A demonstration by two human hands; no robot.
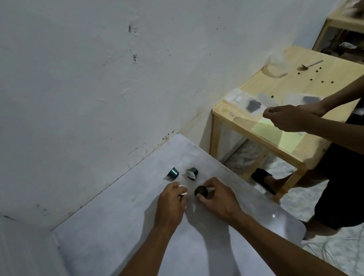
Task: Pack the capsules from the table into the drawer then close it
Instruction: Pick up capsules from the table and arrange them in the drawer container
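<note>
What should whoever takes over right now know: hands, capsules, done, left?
Left hand: grips what looks like a white-rimmed capsule.
Right hand: pinches a dark capsule on the white table.
Beyond the hands, a far teal capsule and a near teal capsule lie apart on their sides.
Drawer: not in view.
Done: nothing visibly packed.
Left: put all four in the drawer, then close it.
A second person stands on the right.

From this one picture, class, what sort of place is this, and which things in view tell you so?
Probably a plain room in a home or small workshop: a scuffed white wall, a white table with coffee capsules on it, and an unpainted wooden table beside it.
</note>
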